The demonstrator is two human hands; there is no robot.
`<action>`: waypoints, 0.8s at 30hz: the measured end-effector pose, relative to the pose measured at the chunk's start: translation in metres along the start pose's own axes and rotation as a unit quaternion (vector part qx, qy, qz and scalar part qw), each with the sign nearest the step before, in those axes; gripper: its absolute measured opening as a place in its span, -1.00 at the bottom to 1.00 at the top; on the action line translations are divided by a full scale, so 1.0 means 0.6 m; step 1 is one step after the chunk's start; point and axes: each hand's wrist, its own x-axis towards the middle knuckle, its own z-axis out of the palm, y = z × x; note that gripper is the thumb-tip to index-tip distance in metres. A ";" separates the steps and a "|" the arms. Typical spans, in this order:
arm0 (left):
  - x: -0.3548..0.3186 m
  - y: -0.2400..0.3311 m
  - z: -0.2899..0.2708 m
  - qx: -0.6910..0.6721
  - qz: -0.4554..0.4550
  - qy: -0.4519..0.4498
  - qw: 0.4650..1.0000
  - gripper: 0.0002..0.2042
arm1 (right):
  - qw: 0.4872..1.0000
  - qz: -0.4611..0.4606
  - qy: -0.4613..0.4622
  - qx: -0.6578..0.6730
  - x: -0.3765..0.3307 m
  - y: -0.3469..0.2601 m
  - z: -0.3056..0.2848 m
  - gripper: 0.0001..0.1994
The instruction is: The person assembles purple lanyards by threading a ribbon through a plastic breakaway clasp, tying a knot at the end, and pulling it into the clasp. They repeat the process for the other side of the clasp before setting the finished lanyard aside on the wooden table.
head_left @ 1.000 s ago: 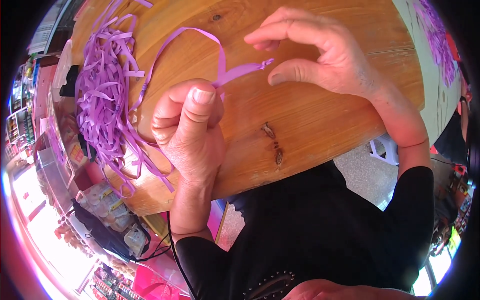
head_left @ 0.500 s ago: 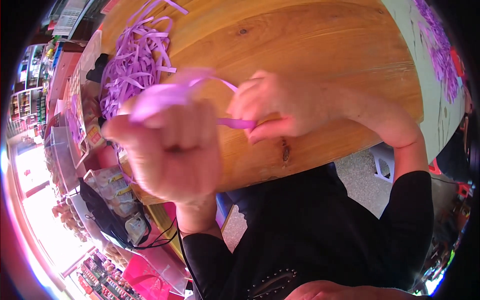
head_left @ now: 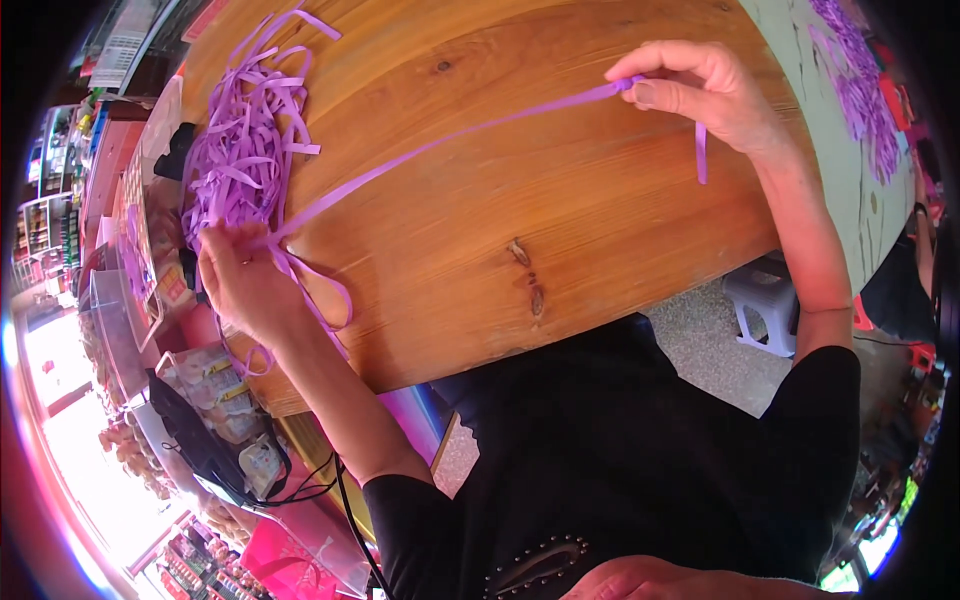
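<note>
A length of purple ribbon (head_left: 470,130) stretches slantwise above the wooden table, between my two hands. Up at the right, my right hand (head_left: 715,95) pinches it between thumb and fingers at a small bunched spot, perhaps a knot. A short ribbon tail hangs below that palm. My left hand (head_left: 245,280) is at the near edge of a tangled pile of purple ribbons (head_left: 245,150), its fingers closed round the other end of the stretched ribbon; the fingertips are partly hidden among the strands. Loose ribbon loops trail beside the left wrist.
The wooden table (head_left: 420,300) has a curved near edge. More purple ribbons (head_left: 865,100) lie on a white marbled surface (head_left: 800,50) at the right. A plastic stool (head_left: 762,305) stands below. Packages, a black bag (head_left: 205,440) and cables crowd the left side.
My hands have moved apart: the left down-left to the ribbon pile, the right up and rightward. The ribbon, looped and blurred between them before, is now drawn out long.
</note>
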 end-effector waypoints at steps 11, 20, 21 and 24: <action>-0.174 0.004 0.194 0.126 0.103 -0.355 0.921 -0.58 | 0.972 -0.179 0.041 -0.145 0.022 -0.060 0.097 -0.70; -0.174 0.021 0.205 0.192 0.148 -0.394 0.886 -0.85 | 0.978 -0.159 0.035 -0.130 0.014 -0.062 0.108 -0.67; -0.172 0.022 0.200 0.197 0.127 -0.408 0.883 -0.86 | 0.974 -0.172 0.029 -0.147 0.014 -0.058 0.108 -0.69; -0.156 0.022 0.177 0.203 0.113 -0.413 0.881 -0.89 | 0.972 -0.178 0.040 -0.150 0.013 -0.048 0.101 -0.71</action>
